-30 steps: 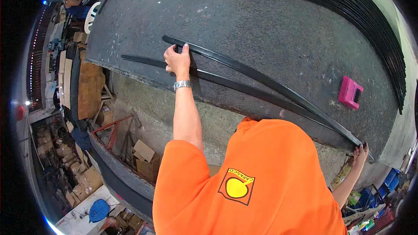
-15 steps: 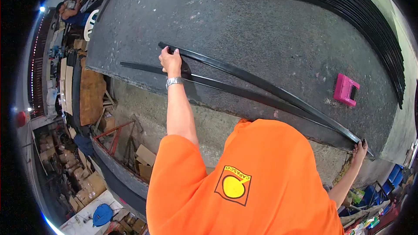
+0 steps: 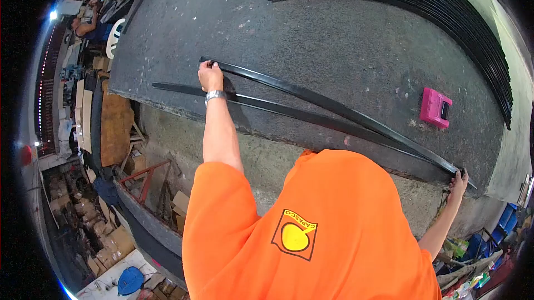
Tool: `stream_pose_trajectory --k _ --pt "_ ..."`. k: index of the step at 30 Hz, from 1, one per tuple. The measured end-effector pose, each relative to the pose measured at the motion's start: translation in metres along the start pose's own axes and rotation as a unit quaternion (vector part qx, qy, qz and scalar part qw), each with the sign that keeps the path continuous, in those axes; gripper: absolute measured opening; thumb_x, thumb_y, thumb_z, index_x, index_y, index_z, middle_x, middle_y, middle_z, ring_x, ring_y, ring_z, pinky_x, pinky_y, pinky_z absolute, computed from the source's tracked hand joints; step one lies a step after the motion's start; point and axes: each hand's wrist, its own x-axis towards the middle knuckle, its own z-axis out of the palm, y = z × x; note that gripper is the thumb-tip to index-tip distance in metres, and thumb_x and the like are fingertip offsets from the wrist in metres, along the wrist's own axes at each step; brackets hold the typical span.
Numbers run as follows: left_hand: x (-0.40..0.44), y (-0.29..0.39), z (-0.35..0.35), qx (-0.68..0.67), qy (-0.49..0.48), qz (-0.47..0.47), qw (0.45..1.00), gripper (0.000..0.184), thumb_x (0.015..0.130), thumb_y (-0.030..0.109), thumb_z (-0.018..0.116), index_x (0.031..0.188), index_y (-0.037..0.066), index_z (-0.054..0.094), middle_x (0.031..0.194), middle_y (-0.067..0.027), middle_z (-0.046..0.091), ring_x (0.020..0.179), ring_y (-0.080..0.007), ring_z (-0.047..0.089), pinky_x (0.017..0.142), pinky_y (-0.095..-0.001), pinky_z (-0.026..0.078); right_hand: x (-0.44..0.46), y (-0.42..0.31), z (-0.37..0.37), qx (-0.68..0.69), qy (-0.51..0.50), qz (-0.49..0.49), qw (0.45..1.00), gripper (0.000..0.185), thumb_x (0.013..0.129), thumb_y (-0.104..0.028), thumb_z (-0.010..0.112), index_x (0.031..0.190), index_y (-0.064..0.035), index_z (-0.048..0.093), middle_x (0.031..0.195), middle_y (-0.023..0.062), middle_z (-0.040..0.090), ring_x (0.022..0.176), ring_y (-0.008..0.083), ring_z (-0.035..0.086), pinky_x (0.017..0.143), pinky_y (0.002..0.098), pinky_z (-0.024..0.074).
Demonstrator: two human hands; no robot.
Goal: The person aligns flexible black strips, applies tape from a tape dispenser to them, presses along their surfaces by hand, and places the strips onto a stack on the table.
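Note:
A long black strip (image 3: 311,95) slants over the dark table (image 3: 222,27), gripped at both ends. My left hand (image 3: 211,76) is closed on its upper left end, with a metal watch on the wrist. At the lower right end my right hand (image 3: 458,184) pinches the same strip near the table's edge. A second black strip (image 3: 278,109) lies on the table along the near edge, below the held one. The two strips are apart at the left and come together towards the right hand.
Many long black strips (image 3: 423,2) lie bundled along the far right side. A pink case (image 3: 435,107) sits on the table's right part. Cardboard boxes (image 3: 114,243) and a brown board (image 3: 117,125) are at the left. A person (image 3: 86,27) is beyond the table near a white chair (image 3: 114,38).
My left hand has moved left and slid closer to the strip's upper end. The right hand stays on the lower end. The camera view has shifted slightly.

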Motion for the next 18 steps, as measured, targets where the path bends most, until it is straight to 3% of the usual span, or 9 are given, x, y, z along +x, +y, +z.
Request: stream_pose_trajectory --k 1,2,5,6,9,10,13,17,18 --pt "0.002 -0.005 -0.003 -0.023 -0.028 0.044 0.998 0.042 0.087 0.021 0.078 0.122 0.001 0.066 0.115 -0.0161 0.072 0.102 -0.0324 0.070 0.089 -0.0378 0.054 -0.001 0.000 0.000 0.001 0.001 0.000 1.000 0.050 0.101 -0.021 0.064 0.148 -0.0167 0.048 0.087 -0.0034 0.057 0.068 0.0054 0.051 0.053 0.0204 0.0379" --pt "0.002 -0.011 -0.003 -0.050 -0.047 0.047 0.997 0.053 0.082 0.015 0.083 0.128 -0.003 0.063 0.117 -0.0179 0.072 0.104 -0.0268 0.069 0.091 -0.0370 0.053 -0.003 0.000 0.001 0.000 0.001 -0.001 1.000 0.050 0.101 -0.022 0.064 0.148 -0.0165 0.048 0.089 -0.0034 0.057 0.068 0.0054 0.051 0.053 0.0203 0.0377" --pt "0.005 -0.030 0.008 -0.168 -0.065 0.027 0.983 0.048 0.080 0.019 0.084 0.122 0.001 0.068 0.119 -0.0155 0.072 0.108 -0.0276 0.070 0.094 -0.0401 0.053 0.002 0.003 -0.002 -0.009 -0.009 -0.008 1.000 0.049 0.102 -0.022 0.062 0.148 -0.0175 0.049 0.092 -0.0034 0.056 0.068 0.0055 0.050 0.053 0.0207 0.0377" --pt "0.003 -0.026 0.008 -0.131 -0.054 -0.002 0.990 0.048 0.080 0.023 0.084 0.123 0.009 0.069 0.121 -0.0106 0.071 0.111 -0.0279 0.067 0.100 -0.0461 0.048 0.004 0.004 -0.002 -0.012 -0.014 -0.012 1.000 0.048 0.102 -0.022 0.062 0.148 -0.0182 0.049 0.093 -0.0034 0.056 0.068 0.0055 0.050 0.053 0.0209 0.0378" --pt "-0.009 -0.004 0.001 -0.043 -0.011 -0.044 0.998 0.043 0.081 0.030 0.083 0.120 0.018 0.071 0.122 -0.0052 0.068 0.115 -0.0275 0.064 0.104 -0.0557 0.040 0.010 0.001 -0.001 -0.035 0.000 0.010 0.999 0.048 0.102 -0.023 0.062 0.148 -0.0210 0.049 0.093 -0.0029 0.056 0.067 0.0057 0.050 0.051 0.0218 0.0381" --pt "-0.011 0.003 -0.001 -0.027 -0.006 -0.052 0.998 0.032 0.086 0.034 0.078 0.115 0.022 0.071 0.122 -0.0043 0.066 0.118 -0.0284 0.062 0.104 -0.0626 0.035 0.013 0.002 0.000 -0.047 0.006 0.009 0.999 0.048 0.102 -0.023 0.062 0.149 -0.0216 0.048 0.095 -0.0024 0.057 0.066 0.0058 0.050 0.051 0.0220 0.0382" --pt "-0.020 0.026 -0.005 0.039 0.032 -0.070 0.996 0.023 0.091 0.031 0.071 0.112 0.021 0.070 0.122 -0.0057 0.066 0.118 -0.0299 0.062 0.102 -0.0654 0.034 0.015 0.001 0.004 -0.062 0.022 0.000 0.998 0.050 0.101 -0.024 0.062 0.149 -0.0222 0.048 0.097 -0.0012 0.059 0.066 0.0062 0.049 0.050 0.0225 0.0383" --pt "0.000 -0.004 0.006 -0.007 0.028 -0.030 0.999 0.017 0.093 0.024 0.066 0.108 0.025 0.072 0.118 -0.0037 0.069 0.115 -0.0307 0.064 0.094 -0.0656 0.042 0.020 0.011 0.001 -0.048 0.015 -0.021 0.998 0.056 0.099 -0.026 0.065 0.151 -0.0194 0.045 0.106 0.0010 0.062 0.069 0.0085 0.052 0.053 0.0247 0.0402" --pt "-0.002 -0.006 0.007 0.025 0.056 0.006 0.998 0.021 0.091 0.020 0.064 0.109 0.026 0.074 0.116 -0.0031 0.070 0.113 -0.0297 0.065 0.091 -0.0573 0.047 0.023 0.015 -0.005 -0.045 0.012 -0.022 0.999 0.058 0.099 -0.026 0.066 0.152 -0.0186 0.045 0.110 0.0021 0.064 0.071 0.0094 0.053 0.054 0.0257 0.0413"
